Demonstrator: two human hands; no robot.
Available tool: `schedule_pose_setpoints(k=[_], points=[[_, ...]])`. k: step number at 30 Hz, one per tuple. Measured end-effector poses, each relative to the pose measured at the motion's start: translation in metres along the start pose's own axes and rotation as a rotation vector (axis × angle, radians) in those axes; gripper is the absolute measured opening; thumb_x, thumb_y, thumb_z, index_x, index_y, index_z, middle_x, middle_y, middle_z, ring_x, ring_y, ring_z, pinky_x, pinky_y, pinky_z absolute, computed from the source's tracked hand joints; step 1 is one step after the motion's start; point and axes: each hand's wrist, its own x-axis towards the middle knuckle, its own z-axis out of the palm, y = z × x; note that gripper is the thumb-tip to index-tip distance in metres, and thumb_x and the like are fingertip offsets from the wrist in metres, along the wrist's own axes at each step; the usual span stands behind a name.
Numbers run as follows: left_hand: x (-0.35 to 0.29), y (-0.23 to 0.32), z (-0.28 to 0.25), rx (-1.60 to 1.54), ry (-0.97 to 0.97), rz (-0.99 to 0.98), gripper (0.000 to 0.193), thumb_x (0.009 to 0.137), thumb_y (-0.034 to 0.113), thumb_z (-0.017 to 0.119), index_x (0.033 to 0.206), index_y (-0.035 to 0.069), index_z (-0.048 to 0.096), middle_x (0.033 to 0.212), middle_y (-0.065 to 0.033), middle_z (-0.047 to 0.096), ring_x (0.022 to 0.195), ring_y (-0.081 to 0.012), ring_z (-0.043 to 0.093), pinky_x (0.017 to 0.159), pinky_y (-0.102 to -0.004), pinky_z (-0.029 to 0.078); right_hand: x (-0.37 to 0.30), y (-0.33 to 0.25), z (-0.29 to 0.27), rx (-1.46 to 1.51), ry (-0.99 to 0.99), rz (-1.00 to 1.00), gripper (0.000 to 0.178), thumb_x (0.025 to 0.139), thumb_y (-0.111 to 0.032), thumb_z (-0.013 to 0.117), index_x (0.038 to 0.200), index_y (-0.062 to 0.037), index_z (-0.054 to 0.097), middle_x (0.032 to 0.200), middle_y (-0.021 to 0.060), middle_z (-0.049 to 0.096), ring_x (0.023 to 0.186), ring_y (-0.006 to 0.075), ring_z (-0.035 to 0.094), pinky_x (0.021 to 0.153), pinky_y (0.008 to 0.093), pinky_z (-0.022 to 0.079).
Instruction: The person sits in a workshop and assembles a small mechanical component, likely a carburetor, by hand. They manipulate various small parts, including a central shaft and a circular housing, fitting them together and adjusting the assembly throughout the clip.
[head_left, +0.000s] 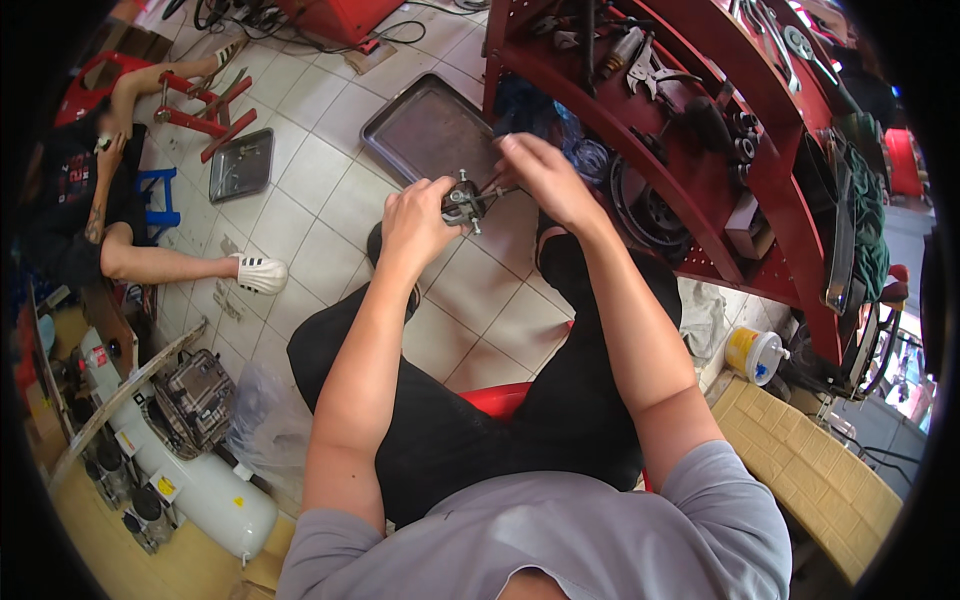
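Note:
Between my knees, my left hand (416, 222) is closed around a small metal clamp-like part (462, 204) with bolts sticking out above and below. Just to its right is my right hand (552, 182), its fingers bent forward and a little smeared by motion. A thin dark rod-like piece (492, 190) runs from the metal part toward these fingers. What exactly they grip is hidden by the hand. Beyond both hands, a dark metal tray (425, 125) lies on the tiled floor.
A red tool rack (700, 215) with pliers and loose parts stands close on my right. Nearby is a white and yellow bucket (755, 355). At left, another person (95, 190) sits near a smaller tray (242, 165); a white tank (215, 500) lies lower left.

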Motion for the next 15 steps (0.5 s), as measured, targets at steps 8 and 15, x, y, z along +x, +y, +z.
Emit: schedule_pose_setpoints(k=[8,15], points=[[0.0,0.0,0.001,0.02,-0.018,-0.01,0.057,0.062,0.022,0.087,0.114,0.013,0.066,0.1,-0.0079,0.069,0.098,-0.0288,0.065,0.083,-0.0418,0.045,0.002,0.002,-0.001,0.047,-0.022,-0.11,0.052,0.104,-0.04,0.044,0.126,0.0059,0.054,0.101,0.0116,0.064,0.091,0.0211,0.064,0.088,0.0344,0.05],[-0.001,0.0,-0.001,-0.027,0.009,-0.004,0.058,0.062,0.022,0.087,0.115,0.013,0.066,0.1,-0.0084,0.069,0.098,-0.0295,0.066,0.083,-0.0418,0.046,0.0,-0.007,0.0,0.33,0.03,-0.071,0.058,0.099,-0.051,0.05,0.122,0.0022,0.059,0.096,0.0084,0.064,0.079,0.0162,0.064,0.076,0.0287,0.048]])
